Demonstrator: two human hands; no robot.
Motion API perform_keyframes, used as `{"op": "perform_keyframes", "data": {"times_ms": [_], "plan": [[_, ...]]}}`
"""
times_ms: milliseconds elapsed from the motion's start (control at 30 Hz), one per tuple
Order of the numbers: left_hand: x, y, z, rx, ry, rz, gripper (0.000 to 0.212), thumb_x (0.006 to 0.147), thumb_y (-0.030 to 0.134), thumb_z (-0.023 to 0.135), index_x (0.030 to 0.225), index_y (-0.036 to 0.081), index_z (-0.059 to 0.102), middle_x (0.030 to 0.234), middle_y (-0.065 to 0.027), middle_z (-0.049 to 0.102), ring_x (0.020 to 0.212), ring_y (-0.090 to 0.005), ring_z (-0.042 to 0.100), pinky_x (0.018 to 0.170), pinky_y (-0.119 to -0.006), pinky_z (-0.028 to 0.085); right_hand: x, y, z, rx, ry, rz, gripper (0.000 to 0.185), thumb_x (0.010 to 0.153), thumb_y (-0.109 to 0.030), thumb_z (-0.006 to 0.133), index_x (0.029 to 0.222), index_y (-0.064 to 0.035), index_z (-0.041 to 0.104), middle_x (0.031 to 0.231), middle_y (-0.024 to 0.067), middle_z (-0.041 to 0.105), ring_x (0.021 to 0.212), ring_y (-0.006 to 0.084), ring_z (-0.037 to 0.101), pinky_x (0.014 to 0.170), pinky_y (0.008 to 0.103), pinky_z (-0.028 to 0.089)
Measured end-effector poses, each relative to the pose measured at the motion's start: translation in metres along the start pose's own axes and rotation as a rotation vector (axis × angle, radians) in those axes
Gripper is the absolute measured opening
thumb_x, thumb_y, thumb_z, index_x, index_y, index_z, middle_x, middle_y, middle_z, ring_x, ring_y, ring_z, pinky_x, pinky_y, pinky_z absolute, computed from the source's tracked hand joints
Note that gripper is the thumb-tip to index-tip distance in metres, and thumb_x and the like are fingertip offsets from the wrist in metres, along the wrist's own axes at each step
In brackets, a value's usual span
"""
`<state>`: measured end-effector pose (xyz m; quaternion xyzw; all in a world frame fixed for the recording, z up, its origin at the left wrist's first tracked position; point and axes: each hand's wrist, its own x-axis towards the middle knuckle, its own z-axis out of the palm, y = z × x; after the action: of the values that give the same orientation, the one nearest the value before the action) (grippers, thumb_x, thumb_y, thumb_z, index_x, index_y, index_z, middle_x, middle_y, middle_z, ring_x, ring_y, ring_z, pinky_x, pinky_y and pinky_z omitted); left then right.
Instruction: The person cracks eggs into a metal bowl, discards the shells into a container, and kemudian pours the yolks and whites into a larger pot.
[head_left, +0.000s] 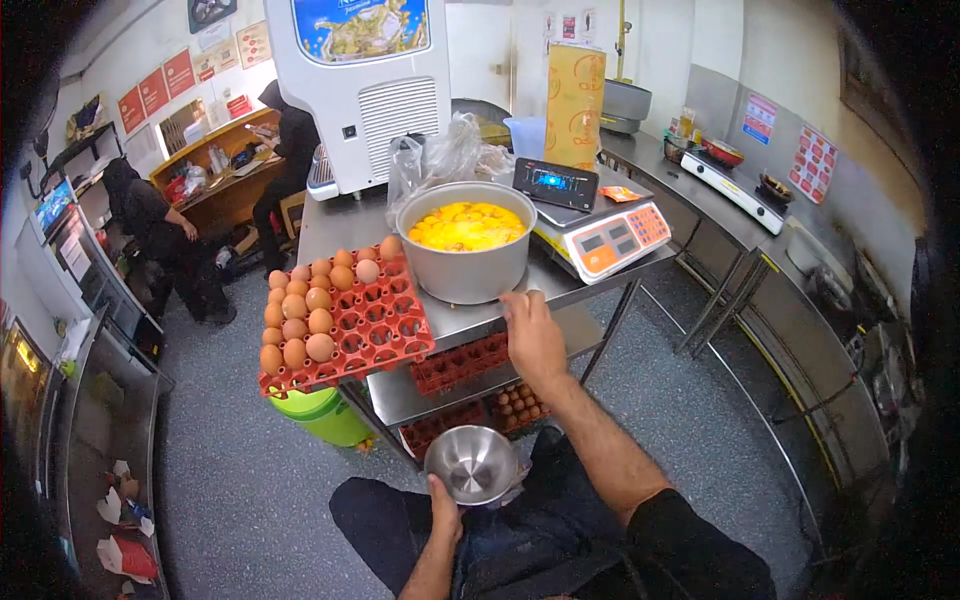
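My left hand (445, 510) holds a shiny, empty-looking steel bowl (472, 463) by its rim above my lap. My right hand (535, 336) is at the front edge of the steel table (454, 324), close to the base of a large grey metal pot (469, 268); its fingers are bent, and whether they pinch anything is unclear. Cracked eggs with many yolks (465, 226) fill much of the pot. Left of the pot lies a red plastic egg tray (375, 346), its left part and back row holding several brown eggs (295, 305), the other cups bare.
A digital scale (619, 238) with a phone (555, 184) on it stands right of the pot. Behind are plastic bags (450, 146) and a white machine (375, 97). A green bucket (326, 416) sits below the tray. Two people (154, 232) are at the left back.
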<state>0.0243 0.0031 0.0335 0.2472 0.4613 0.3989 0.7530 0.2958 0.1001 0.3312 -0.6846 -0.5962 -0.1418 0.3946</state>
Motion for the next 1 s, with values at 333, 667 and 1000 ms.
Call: {"op": "perform_keyframes", "data": {"times_ms": [333, 667, 1000], "plan": [[-0.007, 0.005, 0.001, 0.019, 0.006, 0.017, 0.086, 0.110, 0.076, 0.031, 0.173, 0.020, 0.019, 0.173, -0.0142, 0.035, 0.156, -0.0390, 0.041, 0.119, -0.065, 0.040, -0.001, 0.002, 0.010, 0.072, 0.104, -0.051, 0.026, 0.107, -0.017, 0.060, 0.131, -0.0080, 0.061, 0.116, 0.0216, 0.058, 0.105, 0.0444, 0.064, 0.089, 0.0549, 0.054], [0.001, -0.002, 0.000, -0.013, 0.021, 0.017, 0.083, 0.114, 0.068, 0.031, 0.174, 0.014, 0.018, 0.176, -0.0146, 0.032, 0.159, -0.0351, 0.038, 0.129, -0.057, 0.030, -0.026, -0.017, 0.005, 0.387, 0.049, -0.048, 0.026, 0.112, -0.018, 0.054, 0.133, -0.0041, 0.061, 0.120, 0.0202, 0.059, 0.110, 0.0401, 0.063, 0.097, 0.0491, 0.053], [0.007, -0.010, -0.004, -0.046, -0.113, 0.155, 0.080, 0.117, 0.062, 0.029, 0.171, 0.003, 0.023, 0.171, -0.0183, 0.037, 0.157, -0.0306, 0.039, 0.130, -0.044, 0.031, -0.169, -0.030, 0.065, 0.758, -0.756, -0.090, 0.042, 0.105, -0.010, 0.060, 0.146, -0.0101, 0.065, 0.118, 0.0210, 0.058, 0.115, 0.0381, 0.059, 0.105, 0.0471, 0.047]]}}
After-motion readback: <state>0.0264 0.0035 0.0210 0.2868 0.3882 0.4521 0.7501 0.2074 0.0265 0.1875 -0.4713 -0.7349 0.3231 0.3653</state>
